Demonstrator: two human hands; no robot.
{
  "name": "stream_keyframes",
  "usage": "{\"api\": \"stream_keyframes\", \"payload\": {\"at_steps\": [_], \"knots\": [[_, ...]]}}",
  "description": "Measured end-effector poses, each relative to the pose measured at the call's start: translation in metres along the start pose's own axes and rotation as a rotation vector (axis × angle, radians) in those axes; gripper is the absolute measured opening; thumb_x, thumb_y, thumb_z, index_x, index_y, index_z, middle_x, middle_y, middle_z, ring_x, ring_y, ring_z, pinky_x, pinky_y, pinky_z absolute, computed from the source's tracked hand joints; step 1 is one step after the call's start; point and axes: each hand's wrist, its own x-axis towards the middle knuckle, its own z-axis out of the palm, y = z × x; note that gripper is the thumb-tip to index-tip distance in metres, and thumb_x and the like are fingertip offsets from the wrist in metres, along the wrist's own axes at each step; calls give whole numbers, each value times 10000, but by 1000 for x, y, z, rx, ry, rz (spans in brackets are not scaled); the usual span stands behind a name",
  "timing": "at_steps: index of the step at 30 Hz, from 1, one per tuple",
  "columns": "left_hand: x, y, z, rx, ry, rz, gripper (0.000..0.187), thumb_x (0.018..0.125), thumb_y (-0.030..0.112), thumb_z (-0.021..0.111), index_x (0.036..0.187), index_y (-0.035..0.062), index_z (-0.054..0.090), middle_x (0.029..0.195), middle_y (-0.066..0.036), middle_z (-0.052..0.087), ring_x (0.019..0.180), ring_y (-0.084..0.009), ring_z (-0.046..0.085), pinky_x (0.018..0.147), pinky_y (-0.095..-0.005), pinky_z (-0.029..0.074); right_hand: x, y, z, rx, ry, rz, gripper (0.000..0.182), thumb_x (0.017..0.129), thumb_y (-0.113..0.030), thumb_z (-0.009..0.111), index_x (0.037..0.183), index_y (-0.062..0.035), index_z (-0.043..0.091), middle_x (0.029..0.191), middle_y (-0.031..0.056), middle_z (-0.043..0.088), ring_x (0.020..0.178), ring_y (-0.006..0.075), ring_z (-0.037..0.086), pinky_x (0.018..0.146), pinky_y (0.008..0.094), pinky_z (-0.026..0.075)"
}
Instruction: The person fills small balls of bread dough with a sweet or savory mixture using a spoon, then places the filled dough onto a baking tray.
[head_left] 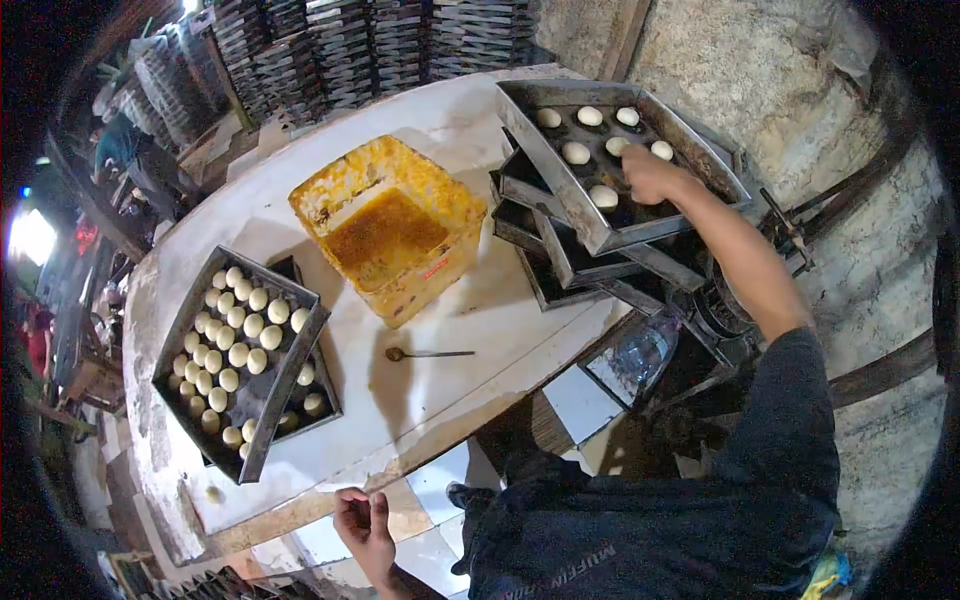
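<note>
My right hand reaches into the upper metal tray at the right, fingers closed together, the fingertips right at a pale dough ball. Around it in that tray lie several more round dough balls, one of them just left of the hand. My left hand hovers in front of the table's near edge, its fingers loosely curled and the thumb apart, with nothing visible in it. On the tabletop above it lies a spoon with a dark bowl and a thin handle.
A yellow, crusted plastic tub stands mid-table on the white tabletop. To the left, a metal tray holds many dough balls in rows. More metal trays are stacked crookedly under the upper one, beside a rough wall. A person is in the far left background.
</note>
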Motion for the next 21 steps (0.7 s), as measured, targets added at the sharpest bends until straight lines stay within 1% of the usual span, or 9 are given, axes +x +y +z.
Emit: {"api": "stream_keyframes", "payload": {"at_steps": [2,3,6,8,10,12,14,18,21], "knots": [[-1,4,1,-29,-4,15,202,870,19,657,880,61,460,687,65,374,604,-19,318,533,-202,215,-5,-6,-36,144,198,291,251,696,-55,592,843,147,620,935,303,605,938,438,599,826,465,483],[-1,4,0,9,13,17,196,871,12,652,884,60,463,696,60,390,609,-21,328,536,-199,226,-3,-1,-58,64,117,386,241,724,-53,588,899,104,640,923,271,615,903,407,615,796,460,491],[5,0,8,2,93,14,186,871,1,647,891,59,471,705,52,422,623,-23,357,546,-196,258,-31,-34,-99,443,834,392,280,761,-97,610,1027,-20,656,934,183,623,825,332,618,758,418,492],[7,-16,10,-8,119,-21,180,871,0,648,906,60,482,732,38,467,651,-36,411,567,-197,313,-49,-106,-131,735,1050,185,197,842,-106,595,1008,-14,649,834,105,606,728,193,584,668,290,458],[10,-38,20,-139,117,-81,208,857,22,679,936,63,491,767,29,474,654,-43,415,562,-202,318,-50,-196,-125,1023,1219,3,111,861,-88,560,902,-56,658,757,58,614,680,198,569,645,332,464],[9,-54,17,0,38,-65,261,832,36,706,990,64,500,770,29,469,650,-48,406,551,-209,322,-40,-293,-102,1331,1167,-426,62,818,-84,617,863,-71,659,774,63,633,683,238,581,664,378,474],[4,-31,11,19,38,-55,295,815,67,721,1022,57,511,713,36,449,635,-47,388,539,-216,326,-41,-395,-109,1460,484,-546,152,805,-92,671,950,-55,643,795,107,610,685,238,590,645,340,472],[-21,-7,-63,171,248,4,210,848,142,703,946,52,541,668,39,460,594,-48,386,512,-223,323,-53,-527,-86,1420,166,-869,139,792,-58,686,904,-25,612,851,136,607,736,269,614,639,348,493],[-61,-30,-136,158,433,-49,198,857,184,708,845,48,564,669,34,478,580,-50,393,504,-229,325,-53,-602,-107,1354,120,-1005,372,767,58,575,1126,-25,624,857,150,610,811,274,610,686,331,490]]}}
